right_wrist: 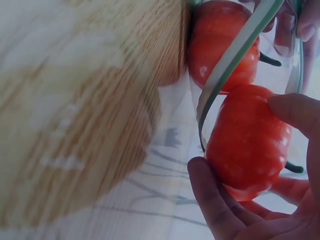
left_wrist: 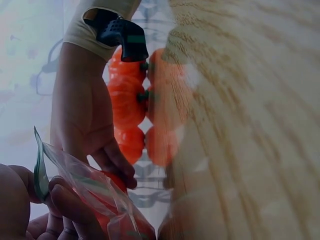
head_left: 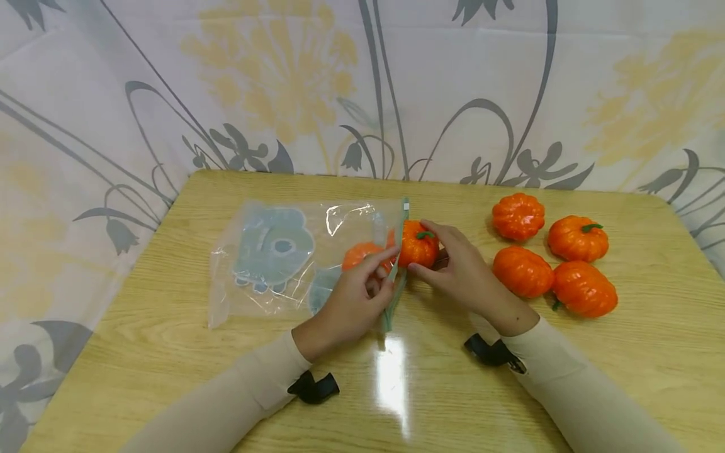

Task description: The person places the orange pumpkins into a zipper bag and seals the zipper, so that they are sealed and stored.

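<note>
A clear zip bag (head_left: 223,299) with a pale green cartoon print lies flat on the table, its green-edged mouth facing right. Pinched between thumb and fingers of my left hand (head_left: 351,299) is the edge of that mouth. My right hand (head_left: 467,267) grips an orange toy pumpkin (head_left: 416,250) with a green stem, partly within the bag's mouth. In the right wrist view, fingers and thumb lie around this pumpkin (right_wrist: 247,142), and the green zip strip (right_wrist: 240,50) arches beside it. Another pumpkin (right_wrist: 217,42) sits inside the bag, just beyond the held one.
Several more orange pumpkins (head_left: 523,272) stand grouped on the right side of the wooden table (head_left: 442,390). A patterned cloth (head_left: 419,94) hangs behind the far edge. Black wrist mounts (head_left: 314,388) are strapped at both sleeves.
</note>
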The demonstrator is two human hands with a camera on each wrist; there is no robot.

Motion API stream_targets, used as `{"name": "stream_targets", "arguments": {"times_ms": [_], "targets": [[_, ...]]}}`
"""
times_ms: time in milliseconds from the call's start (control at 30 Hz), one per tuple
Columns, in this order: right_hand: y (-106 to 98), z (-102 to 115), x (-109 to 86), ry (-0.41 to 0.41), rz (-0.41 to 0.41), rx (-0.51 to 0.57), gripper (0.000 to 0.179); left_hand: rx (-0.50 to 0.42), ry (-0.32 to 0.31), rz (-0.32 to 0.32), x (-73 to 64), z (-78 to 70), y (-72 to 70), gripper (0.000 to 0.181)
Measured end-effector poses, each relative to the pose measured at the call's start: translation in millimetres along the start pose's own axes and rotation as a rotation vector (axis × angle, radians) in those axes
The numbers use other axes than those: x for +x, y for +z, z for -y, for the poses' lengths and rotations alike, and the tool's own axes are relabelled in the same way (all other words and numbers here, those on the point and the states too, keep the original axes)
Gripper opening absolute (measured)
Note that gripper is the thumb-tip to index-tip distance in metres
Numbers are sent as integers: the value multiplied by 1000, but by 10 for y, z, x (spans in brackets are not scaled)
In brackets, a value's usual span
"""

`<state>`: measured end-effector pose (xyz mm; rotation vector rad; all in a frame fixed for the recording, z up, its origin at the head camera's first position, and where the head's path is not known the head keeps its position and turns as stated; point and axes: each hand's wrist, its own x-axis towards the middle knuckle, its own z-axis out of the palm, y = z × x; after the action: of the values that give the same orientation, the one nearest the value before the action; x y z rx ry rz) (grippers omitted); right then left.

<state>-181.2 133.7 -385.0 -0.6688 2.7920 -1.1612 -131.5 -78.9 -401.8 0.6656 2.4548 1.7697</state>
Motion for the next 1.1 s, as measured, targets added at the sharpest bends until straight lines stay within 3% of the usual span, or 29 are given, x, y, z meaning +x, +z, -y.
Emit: {"name": "stream_targets", "arguments": {"times_ms": [467,800,1100], "targets": [[-2,9,-6,-9,54,98,71,10,4,-20,-8,-47,-2,53],[32,13,-6,-34,40,103,70,-4,-25,-12,-8,-54,2,53],[58,1,5,3,27,151,66,-5,-15,5,-9,-38,10,53]]}}
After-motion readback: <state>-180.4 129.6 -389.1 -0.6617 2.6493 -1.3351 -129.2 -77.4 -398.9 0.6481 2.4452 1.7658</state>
